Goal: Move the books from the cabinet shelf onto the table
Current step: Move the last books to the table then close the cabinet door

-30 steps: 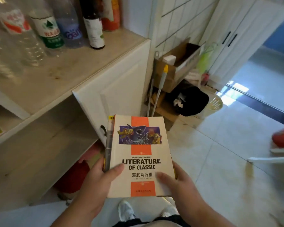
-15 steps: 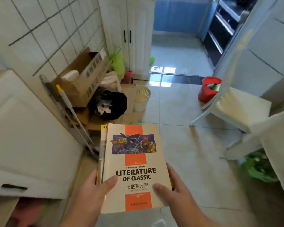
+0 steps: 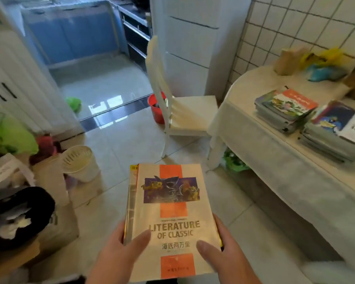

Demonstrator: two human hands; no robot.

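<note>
I'm carrying a small stack of books [image 3: 168,218], left hand [image 3: 119,255] and right hand [image 3: 223,253] clamping its sides, thumbs pressing the cover; next needs setting it on the table [image 3: 244,111] beside the two piles [image 3: 285,109].

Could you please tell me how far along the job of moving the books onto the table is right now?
Partly done: two stacks of books already lie on the table. In hand: the left hand and right hand together grip a small pile topped by the Literature of Classic book, carried above the floor, short of the table. Left: setting this pile down. The cabinet shelf is out of view.
</note>
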